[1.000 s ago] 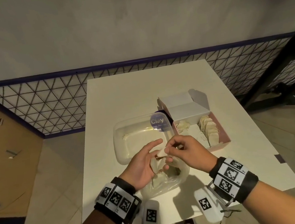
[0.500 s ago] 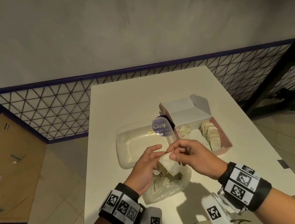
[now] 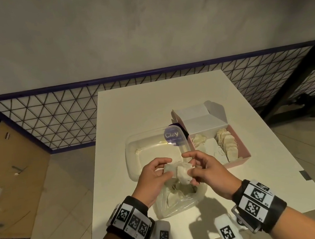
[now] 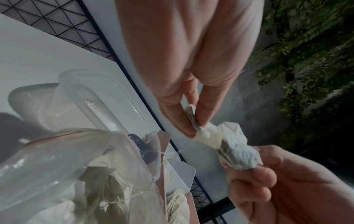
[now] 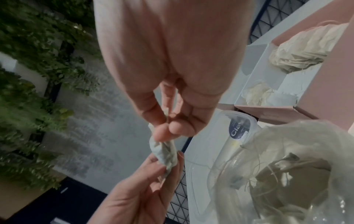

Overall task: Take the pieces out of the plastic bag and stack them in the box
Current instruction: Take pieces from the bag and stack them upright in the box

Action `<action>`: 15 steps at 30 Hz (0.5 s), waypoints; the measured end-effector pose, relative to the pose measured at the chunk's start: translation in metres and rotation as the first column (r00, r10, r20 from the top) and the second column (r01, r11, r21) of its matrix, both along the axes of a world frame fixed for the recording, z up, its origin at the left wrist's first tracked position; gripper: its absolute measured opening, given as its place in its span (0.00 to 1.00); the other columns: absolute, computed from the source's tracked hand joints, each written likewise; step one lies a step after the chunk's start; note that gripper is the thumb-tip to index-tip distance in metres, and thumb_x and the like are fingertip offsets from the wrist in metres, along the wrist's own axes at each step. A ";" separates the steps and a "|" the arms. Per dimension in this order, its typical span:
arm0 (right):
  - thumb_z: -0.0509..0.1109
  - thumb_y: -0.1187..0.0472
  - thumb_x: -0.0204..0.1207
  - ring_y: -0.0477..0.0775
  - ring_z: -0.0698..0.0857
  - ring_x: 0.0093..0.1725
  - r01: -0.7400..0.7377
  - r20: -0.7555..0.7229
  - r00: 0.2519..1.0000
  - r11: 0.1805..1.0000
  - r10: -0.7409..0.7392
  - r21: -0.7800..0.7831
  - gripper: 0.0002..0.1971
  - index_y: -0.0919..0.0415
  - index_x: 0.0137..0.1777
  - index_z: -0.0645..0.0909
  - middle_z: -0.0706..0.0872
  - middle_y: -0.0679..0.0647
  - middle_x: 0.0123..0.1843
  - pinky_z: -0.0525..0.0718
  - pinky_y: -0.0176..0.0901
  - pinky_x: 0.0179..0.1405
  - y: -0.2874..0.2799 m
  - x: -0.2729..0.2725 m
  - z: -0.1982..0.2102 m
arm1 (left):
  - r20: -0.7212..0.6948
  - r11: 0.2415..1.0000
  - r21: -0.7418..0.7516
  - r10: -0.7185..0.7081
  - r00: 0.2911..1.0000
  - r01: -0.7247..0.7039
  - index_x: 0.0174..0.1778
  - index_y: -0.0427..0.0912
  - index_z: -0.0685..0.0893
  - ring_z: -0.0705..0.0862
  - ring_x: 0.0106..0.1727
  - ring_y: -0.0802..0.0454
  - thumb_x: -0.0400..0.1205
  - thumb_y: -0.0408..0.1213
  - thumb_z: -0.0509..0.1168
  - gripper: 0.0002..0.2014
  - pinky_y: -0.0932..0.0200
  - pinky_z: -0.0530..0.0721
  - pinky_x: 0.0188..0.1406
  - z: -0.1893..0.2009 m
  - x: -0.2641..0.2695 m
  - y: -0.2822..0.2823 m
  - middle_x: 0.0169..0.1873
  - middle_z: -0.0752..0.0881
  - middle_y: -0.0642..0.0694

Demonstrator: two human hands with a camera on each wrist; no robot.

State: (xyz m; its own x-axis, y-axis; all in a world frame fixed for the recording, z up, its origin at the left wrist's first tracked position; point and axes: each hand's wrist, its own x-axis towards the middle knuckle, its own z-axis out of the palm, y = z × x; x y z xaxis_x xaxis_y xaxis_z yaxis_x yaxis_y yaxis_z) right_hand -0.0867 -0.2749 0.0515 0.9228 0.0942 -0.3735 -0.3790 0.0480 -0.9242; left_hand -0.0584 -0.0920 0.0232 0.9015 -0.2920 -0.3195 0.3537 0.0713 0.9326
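Observation:
A crumpled pale piece [image 3: 181, 173] hangs between both hands, just above the open plastic bag [image 3: 179, 200]. My left hand [image 3: 165, 168] pinches its left end between thumb and fingers [image 4: 203, 112]. My right hand [image 3: 190, 164] pinches the bulkier right end [image 4: 237, 153], and the right wrist view shows the thumb and fingers [image 5: 180, 127] closed on it. Whether this is one piece or two stuck together I cannot tell. More pieces and loose threads lie in the bag [image 5: 287, 166]. The pink box [image 3: 243, 158] stands open at the right, with a row of pieces [image 3: 228, 144] stacked inside.
A clear plastic container [image 3: 137, 155] with a purple "Clay" label sits behind the hands, touching the box's left side. The white table [image 3: 150, 104] has free surface at the far end. A metal mesh fence runs behind it, and a dark frame stands at the right.
The hands have lifted the piece up from the bag mouth and drawn slightly apart, so it now stretches between them. The bag and box have stayed put.

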 end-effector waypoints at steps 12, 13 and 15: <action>0.63 0.78 0.72 0.49 0.74 0.22 -0.002 -0.076 0.997 0.991 -0.008 -0.134 0.11 0.64 0.40 0.80 0.76 0.57 0.29 0.71 0.32 0.19 0.007 0.001 -0.001 | 0.046 0.993 0.096 0.070 0.996 -0.075 0.46 0.41 0.84 0.81 0.34 0.58 0.75 0.20 0.70 0.12 0.65 0.83 0.36 -0.005 0.015 0.006 0.43 0.82 0.48; 0.63 0.78 0.72 0.49 0.74 0.22 0.002 -0.079 0.997 0.991 -0.013 -0.134 0.11 0.63 0.39 0.80 0.76 0.56 0.28 0.70 0.32 0.19 0.007 0.001 -0.002 | 0.042 0.993 0.099 0.068 0.997 -0.071 0.45 0.39 0.84 0.80 0.30 0.60 0.75 0.20 0.70 0.10 0.65 0.83 0.35 -0.005 0.015 0.006 0.38 0.82 0.50; 0.63 0.77 0.73 0.48 0.74 0.22 0.005 -0.089 0.996 0.993 -0.016 -0.119 0.10 0.63 0.38 0.79 0.75 0.57 0.28 0.69 0.32 0.19 0.008 0.000 -0.002 | 0.042 0.992 0.109 0.059 0.997 -0.064 0.41 0.37 0.85 0.81 0.32 0.56 0.75 0.20 0.70 0.08 0.64 0.84 0.39 -0.007 0.015 0.006 0.34 0.84 0.49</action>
